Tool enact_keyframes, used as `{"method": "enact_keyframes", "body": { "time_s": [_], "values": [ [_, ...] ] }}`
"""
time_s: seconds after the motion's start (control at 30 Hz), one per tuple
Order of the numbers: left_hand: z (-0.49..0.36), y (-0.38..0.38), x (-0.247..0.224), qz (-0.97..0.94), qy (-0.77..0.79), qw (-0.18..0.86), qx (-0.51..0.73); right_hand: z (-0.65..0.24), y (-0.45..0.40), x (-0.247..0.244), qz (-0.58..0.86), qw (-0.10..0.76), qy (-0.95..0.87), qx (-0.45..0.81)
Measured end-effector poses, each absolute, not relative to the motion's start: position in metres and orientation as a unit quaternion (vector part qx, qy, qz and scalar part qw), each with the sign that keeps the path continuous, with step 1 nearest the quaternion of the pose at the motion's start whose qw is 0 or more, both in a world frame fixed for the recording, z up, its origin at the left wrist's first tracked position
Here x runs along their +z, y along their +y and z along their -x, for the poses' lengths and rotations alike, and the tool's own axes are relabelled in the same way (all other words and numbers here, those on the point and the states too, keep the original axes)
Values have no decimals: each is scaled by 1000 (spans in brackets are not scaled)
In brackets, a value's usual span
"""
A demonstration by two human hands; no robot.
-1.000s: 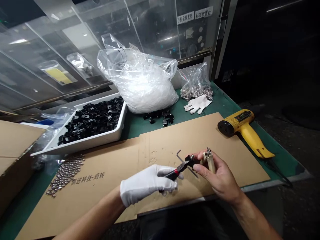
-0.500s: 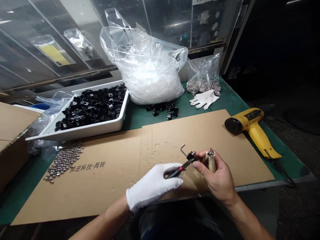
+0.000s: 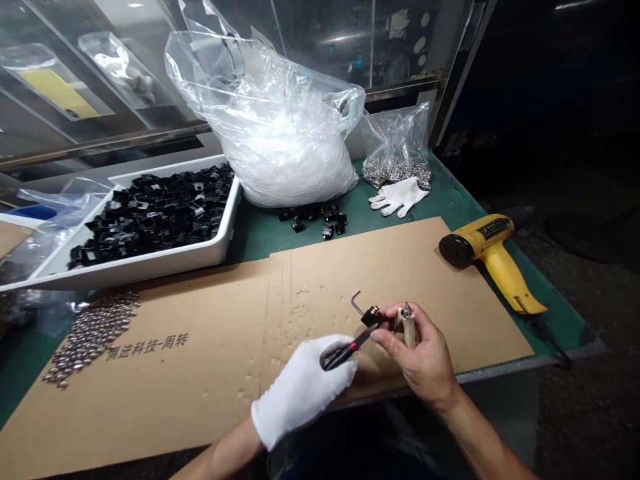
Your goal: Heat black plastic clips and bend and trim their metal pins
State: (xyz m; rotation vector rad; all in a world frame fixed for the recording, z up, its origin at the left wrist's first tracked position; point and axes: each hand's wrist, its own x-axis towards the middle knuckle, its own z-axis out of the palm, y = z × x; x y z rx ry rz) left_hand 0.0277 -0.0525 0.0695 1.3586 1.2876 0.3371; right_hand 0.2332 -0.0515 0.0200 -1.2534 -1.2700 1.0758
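Observation:
My left hand, in a white glove, is closed around a slim dark pointed tool with a red band; its kind is unclear. That tool's tip touches or lies right by a small black part. Bare, my right hand pinches the black part between thumb and fingertips. Also within the right hand's fingers stands a cream-coloured wrapped handle with a metal tip at its top. A bent metal hex key sticks out beyond the black part to the left; its other end is hidden.
Cardboard covers the green table, with small metal pieces at left. Behind are a white tray of black parts, loose black parts, a large plastic bag, a bag of metal pieces and a glove. A yellow heat gun lies right.
The view has shifted, so the table's contents appear further left. Both hands keep their grips, with the tool tip still at the black part.

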Motion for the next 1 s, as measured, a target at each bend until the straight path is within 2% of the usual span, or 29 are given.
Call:
{"method": "enact_keyframes", "body": {
  "time_s": [0.1, 0.27, 0.4, 0.63, 0.83, 1.0],
  "values": [
    [-24, -50, 64, -585, 574, 552, 154, -251, -43, 17, 540, 438, -591, 410],
    [-12, -46, 60, -540, 611, 558, 155, -297, -10, 8, 652, 330, -645, 223],
    [-7, -49, 57, -511, 608, 582, 171, -309, 4, 10, 677, 278, -672, 110],
    [-6, -53, 50, -458, 593, 613, 251, -249, -35, 12, 576, 197, -784, 121],
    [-8, -52, 34, -349, 587, 651, 330, -235, -9, -1, 654, 170, -736, 46],
    [-9, -48, 28, -302, 572, 661, 379, -261, 15, 18, 676, 192, -711, -1]
  ]
}}
